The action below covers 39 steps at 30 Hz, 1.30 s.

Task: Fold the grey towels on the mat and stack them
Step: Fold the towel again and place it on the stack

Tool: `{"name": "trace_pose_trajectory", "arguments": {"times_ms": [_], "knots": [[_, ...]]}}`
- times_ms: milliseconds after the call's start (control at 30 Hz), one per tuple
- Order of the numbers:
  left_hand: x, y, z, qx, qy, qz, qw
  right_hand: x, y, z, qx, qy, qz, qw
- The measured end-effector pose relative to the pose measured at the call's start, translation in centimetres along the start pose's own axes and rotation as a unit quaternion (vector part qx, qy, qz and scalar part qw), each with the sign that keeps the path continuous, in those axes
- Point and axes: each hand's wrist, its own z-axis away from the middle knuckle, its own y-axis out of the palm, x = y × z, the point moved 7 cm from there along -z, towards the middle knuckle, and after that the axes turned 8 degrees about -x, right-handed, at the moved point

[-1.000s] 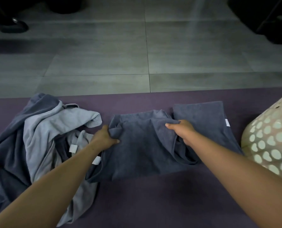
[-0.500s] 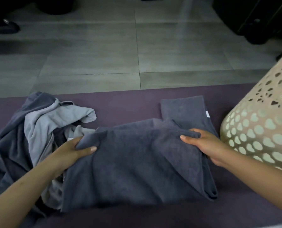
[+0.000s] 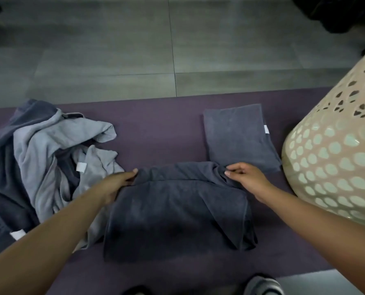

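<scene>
A dark grey towel (image 3: pixel 177 211) lies partly folded on the purple mat (image 3: pixel 156 128), its far edge rumpled. My left hand (image 3: pixel 115 184) grips its far left corner, fingers tucked into the fabric. My right hand (image 3: pixel 245 177) pinches the far right corner between thumb and fingers. Just beyond my right hand a folded dark grey towel (image 3: pixel 239 137) with a white tag lies flat on the mat. A heap of unfolded light and dark grey towels (image 3: pixel 45 160) sits on the mat's left side.
A cream perforated laundry basket (image 3: pixel 336 154) stands at the right, close to the folded towel. Grey floor tiles (image 3: pixel 177 50) stretch beyond the mat. A shoe (image 3: pixel 262 286) shows at the bottom edge.
The towel held up half a second ago now lies down on the mat, folded over. Both hands moved forward to its far corners. The view shifted, showing more of the folded towel.
</scene>
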Motion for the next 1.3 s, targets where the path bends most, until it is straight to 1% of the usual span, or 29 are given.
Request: {"name": "trace_pose_trajectory", "arguments": {"times_ms": [67, 133, 200, 267, 300, 400, 500, 600, 667, 733, 867, 1000, 1067, 1133, 1200, 1267, 1300], "knots": [[-0.1, 0.6, -0.1, 0.024, -0.046, -0.013, 0.999, 0.3, 0.2, -0.1, -0.011, -0.017, 0.039, 0.999], [-0.3, 0.3, -0.3, 0.024, -0.065, -0.044, 0.997, 0.7, 0.2, 0.0, -0.026, -0.047, 0.096, 0.994], [-0.4, -0.1, -0.4, 0.008, -0.073, -0.059, 0.996, 1.5, -0.3, 0.3, -0.068, -0.096, 0.138, 0.983], [-0.7, -0.3, -0.4, -0.019, -0.068, -0.052, 0.996, 2.3, -0.4, 0.5, -0.085, -0.119, 0.136, 0.98], [-0.7, -0.3, -0.3, -0.034, -0.065, -0.042, 0.996, 2.3, -0.1, 0.4, -0.075, -0.107, 0.131, 0.983], [-0.1, -0.2, -0.7, -0.056, -0.076, -0.013, 0.995, 1.7, 1.1, -0.1, -0.04, -0.018, 0.102, 0.994], [0.8, -0.4, -1.4, -0.037, -0.101, -0.036, 0.994, 1.3, 1.9, -0.5, -0.032, 0.045, 0.065, 0.996], [0.7, 0.1, -0.7, 0.01, -0.109, -0.042, 0.993, 0.9, 2.8, -0.6, -0.018, 0.1, 0.011, 0.995], [0.6, 0.6, 0.0, 0.038, -0.109, -0.017, 0.993, 0.7, 2.9, -0.5, -0.019, 0.119, -0.041, 0.992], [0.7, 0.9, 0.8, 0.055, -0.106, 0.013, 0.993, 0.4, 2.5, -0.6, -0.024, 0.118, -0.086, 0.989], [1.4, 0.4, 1.5, 0.051, -0.096, 0.099, 0.989, -0.7, 1.0, -0.5, -0.031, 0.107, -0.155, 0.982], [1.5, -1.8, 1.3, -0.007, -0.046, 0.207, 0.977, -1.4, -1.5, -0.3, -0.07, 0.091, -0.174, 0.978], [1.7, -2.9, 0.9, -0.026, -0.016, 0.242, 0.97, -1.6, -2.6, -0.5, -0.095, 0.092, -0.192, 0.972], [1.8, -3.7, 0.6, -0.046, 0.02, 0.255, 0.966, -1.9, -3.7, -0.6, -0.137, 0.099, -0.212, 0.963], [0.9, -4.3, 0.9, -0.081, 0.067, 0.26, 0.96, -2.0, -4.8, -1.1, -0.183, 0.096, -0.2, 0.958], [0.0, -5.1, 1.1, -0.142, 0.095, 0.245, 0.954, -1.9, -5.4, -1.7, -0.211, 0.095, -0.208, 0.95], [-0.4, -5.6, 0.9, -0.177, 0.104, 0.219, 0.954, -1.8, -5.5, -2.0, -0.22, 0.101, -0.215, 0.946]]}}
